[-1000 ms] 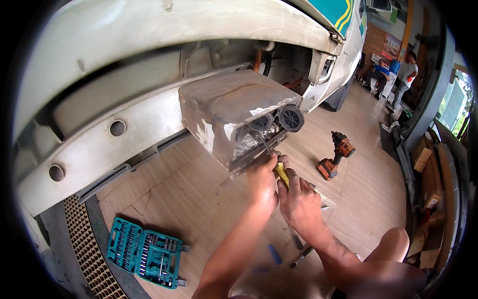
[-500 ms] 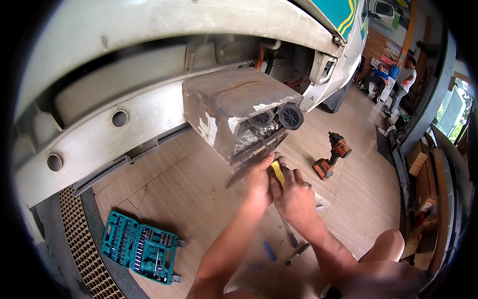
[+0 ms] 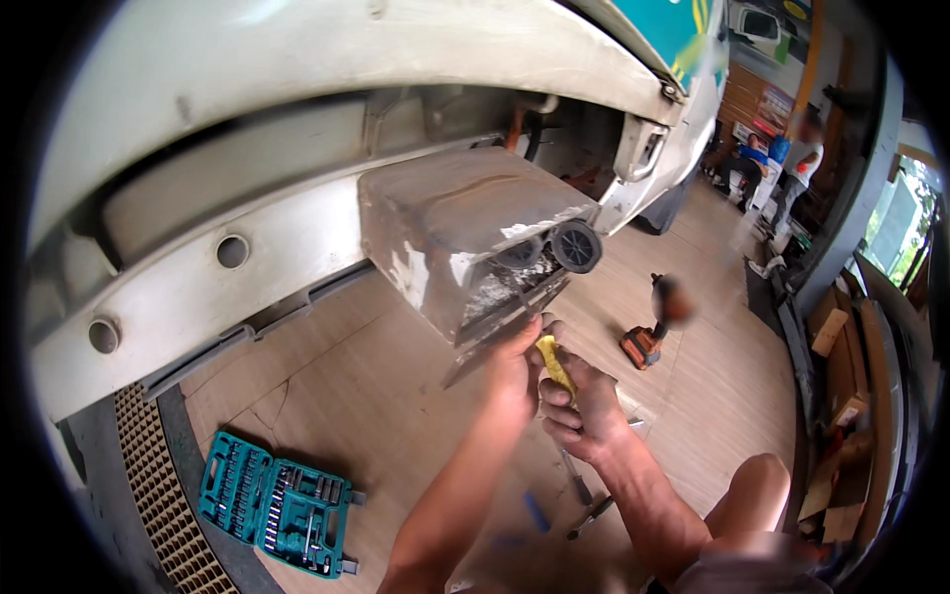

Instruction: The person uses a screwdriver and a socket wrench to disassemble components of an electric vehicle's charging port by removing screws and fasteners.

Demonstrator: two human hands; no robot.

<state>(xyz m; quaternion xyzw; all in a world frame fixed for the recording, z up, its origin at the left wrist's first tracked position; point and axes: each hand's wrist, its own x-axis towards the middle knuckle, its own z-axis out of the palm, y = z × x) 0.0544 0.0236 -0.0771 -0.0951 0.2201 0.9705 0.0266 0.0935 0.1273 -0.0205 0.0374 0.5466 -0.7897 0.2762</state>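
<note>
A yellow-handled screwdriver [image 3: 556, 369] is gripped in my right hand [image 3: 591, 411], its handle pointing up and left toward a worn brown metal box [image 3: 465, 198]. My left hand [image 3: 515, 371] is closed around the front end of the tool, beside the box's lower lip [image 3: 510, 322]; its fingertips are partly hidden. A thin dark shaft runs from there toward the box opening. Two round black caps show at that opening, the nearer one [image 3: 575, 246] standing out from it. The box sits under the white vehicle panel [image 3: 307, 223].
An orange and black cordless drill [image 3: 643, 345] stands on the tiled floor to the right. At lower left lies an open teal socket set [image 3: 272, 505] near a floor grate [image 3: 163, 485]. Hand tools, including a ratchet [image 3: 591, 518], lie below my hands. Cardboard [image 3: 841, 361] lines the right; two people are far back.
My right hand has shifted slightly down and right and turned, with its fingers re-set on the handle, baring more yellow. My left hand stays by the box lip. The view has tilted slightly.
</note>
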